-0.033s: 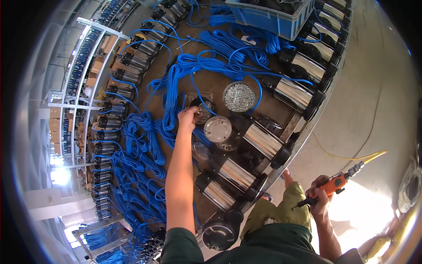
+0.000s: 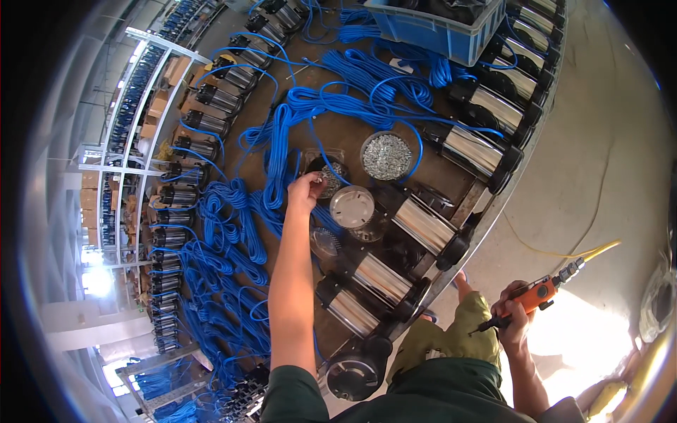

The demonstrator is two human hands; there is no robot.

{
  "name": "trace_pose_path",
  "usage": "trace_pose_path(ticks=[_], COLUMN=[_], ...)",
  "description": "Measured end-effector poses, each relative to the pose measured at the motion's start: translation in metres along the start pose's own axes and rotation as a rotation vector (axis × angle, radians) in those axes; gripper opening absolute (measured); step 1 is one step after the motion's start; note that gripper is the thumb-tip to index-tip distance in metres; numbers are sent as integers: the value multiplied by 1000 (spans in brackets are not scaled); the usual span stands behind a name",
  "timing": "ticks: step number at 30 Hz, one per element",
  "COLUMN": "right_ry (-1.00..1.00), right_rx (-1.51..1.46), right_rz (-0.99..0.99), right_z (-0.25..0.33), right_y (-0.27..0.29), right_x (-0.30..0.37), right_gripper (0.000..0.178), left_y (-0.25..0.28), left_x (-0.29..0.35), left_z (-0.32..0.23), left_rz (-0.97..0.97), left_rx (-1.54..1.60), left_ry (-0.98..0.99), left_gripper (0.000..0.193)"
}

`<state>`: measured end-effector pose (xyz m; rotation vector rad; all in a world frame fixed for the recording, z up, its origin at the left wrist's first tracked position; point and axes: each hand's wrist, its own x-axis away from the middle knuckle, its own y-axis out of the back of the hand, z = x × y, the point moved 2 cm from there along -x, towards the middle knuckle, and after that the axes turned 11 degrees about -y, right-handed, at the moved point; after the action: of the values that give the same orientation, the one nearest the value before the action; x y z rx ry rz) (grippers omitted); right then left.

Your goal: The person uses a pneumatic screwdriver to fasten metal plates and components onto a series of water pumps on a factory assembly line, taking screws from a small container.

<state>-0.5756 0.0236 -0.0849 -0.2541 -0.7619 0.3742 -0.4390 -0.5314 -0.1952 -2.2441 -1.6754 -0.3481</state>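
Presumably set close for easy reach, in the head view the dark bowl (image 2: 316,164) of small metal parts (image 2: 333,180) stands on the surface (image 2: 438,175) near the round container (image 2: 386,156), and the left hand (image 2: 305,190) is at the bowl's rim, fingers drawn narrow; whether they pinch a part, I cannot tell. The right hand (image 2: 513,314) grips the orange power tool (image 2: 534,297) beyond the surface's edge, probably to leave the left hand room and its yellow hose (image 2: 599,249) clear of the metal cylinders (image 2: 423,223).
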Motion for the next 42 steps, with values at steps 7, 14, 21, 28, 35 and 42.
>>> trace_pose_path(ticks=[7, 14, 21, 28, 35, 42], right_ry=[-15, -16, -29, -5, 169, 404], right_rx=[-68, -24, -38, -22, -59, -169], right_rz=[31, 70, 68, 91, 285, 895], right_z=[-4, -5, -10, -6, 24, 50], right_y=[-6, -16, -14, -14, -65, -174], right_x=[4, 12, 14, 18, 37, 112], right_gripper=[33, 32, 30, 30, 35, 35], left_y=[13, 5, -4, 3, 37, 66], left_x=[10, 28, 29, 57, 199, 401], left_z=[-7, -19, -18, -28, -73, -86], left_rz=[20, -9, 43, 56, 268, 39], left_rx=[295, 20, -8, 205, 552, 461], left_ry=[97, -84, -124, -69, -21, 78], left_gripper=[19, 14, 17, 15, 20, 18])
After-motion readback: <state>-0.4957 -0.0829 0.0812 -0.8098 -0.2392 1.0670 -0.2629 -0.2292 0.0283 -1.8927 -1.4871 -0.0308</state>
